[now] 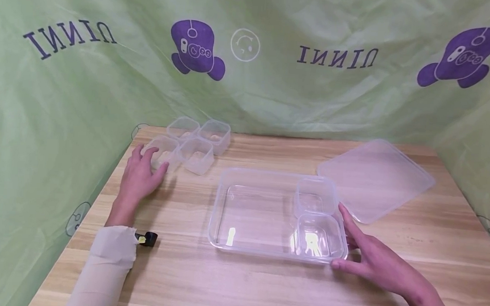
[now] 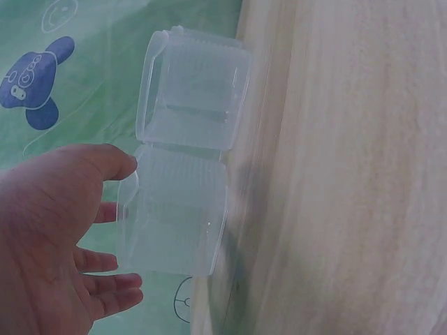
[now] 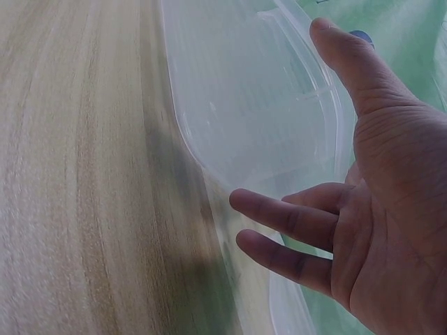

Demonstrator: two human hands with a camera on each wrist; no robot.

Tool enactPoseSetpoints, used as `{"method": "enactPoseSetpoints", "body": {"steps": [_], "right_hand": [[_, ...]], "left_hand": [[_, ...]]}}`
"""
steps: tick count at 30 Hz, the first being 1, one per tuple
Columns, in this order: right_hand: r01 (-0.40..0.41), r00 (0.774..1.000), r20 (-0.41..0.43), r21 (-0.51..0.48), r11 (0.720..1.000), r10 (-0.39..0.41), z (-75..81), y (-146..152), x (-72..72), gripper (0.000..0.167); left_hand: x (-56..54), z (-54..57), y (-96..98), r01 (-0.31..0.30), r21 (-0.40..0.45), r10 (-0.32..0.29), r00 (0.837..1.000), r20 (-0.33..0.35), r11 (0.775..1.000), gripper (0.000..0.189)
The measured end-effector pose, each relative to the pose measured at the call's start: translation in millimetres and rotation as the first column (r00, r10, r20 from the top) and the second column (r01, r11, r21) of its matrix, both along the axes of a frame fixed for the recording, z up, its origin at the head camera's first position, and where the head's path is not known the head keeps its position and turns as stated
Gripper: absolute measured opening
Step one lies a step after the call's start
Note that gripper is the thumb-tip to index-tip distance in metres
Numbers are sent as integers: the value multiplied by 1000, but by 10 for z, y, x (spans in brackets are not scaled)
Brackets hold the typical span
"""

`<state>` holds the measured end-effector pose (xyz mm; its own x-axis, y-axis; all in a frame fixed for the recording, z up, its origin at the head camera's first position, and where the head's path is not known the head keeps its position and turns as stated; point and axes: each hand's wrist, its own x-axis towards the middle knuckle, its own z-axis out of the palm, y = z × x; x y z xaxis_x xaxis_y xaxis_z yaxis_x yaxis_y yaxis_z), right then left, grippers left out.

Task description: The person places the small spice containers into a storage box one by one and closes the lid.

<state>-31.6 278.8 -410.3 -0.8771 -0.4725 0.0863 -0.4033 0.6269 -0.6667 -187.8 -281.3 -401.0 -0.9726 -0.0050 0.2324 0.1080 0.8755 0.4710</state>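
Note:
My left hand is at the front left of a group of small clear plastic containers, with thumb and fingers spread about the nearest-left small container. In the left wrist view, the thumb is by that container's rim and the other fingers hang loosely apart. A large clear rectangular container sits mid-table with two small containers, a rear one and a front one, inside its right end. My right hand is at its right end, thumb by the front corner; the right wrist view shows loosely extended fingers.
Three more small containers stand beside the left one: a front-right one, a back-left one and a back-right one. A flat translucent lid lies at the back right. Green printed fabric hangs behind the wooden table.

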Motion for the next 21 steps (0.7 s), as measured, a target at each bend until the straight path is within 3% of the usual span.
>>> {"method": "enactPoseSetpoints", "body": {"steps": [10,16,21], "right_hand": [[-8,1000,-15,5,1000,8,-12,10,11,121],[-3,999,-38,14,1000,4,16,2,-1,120],[16,1000,6,15,1000,-16,14,13,11,119]], "left_hand": [[25,-44,-11,-74,27,72,994,77,997,66],[-2,-55,-5,-106,66,102,993,65,992,66],[-6,-75,-8,-114,100,110,993,39,989,56]]}}
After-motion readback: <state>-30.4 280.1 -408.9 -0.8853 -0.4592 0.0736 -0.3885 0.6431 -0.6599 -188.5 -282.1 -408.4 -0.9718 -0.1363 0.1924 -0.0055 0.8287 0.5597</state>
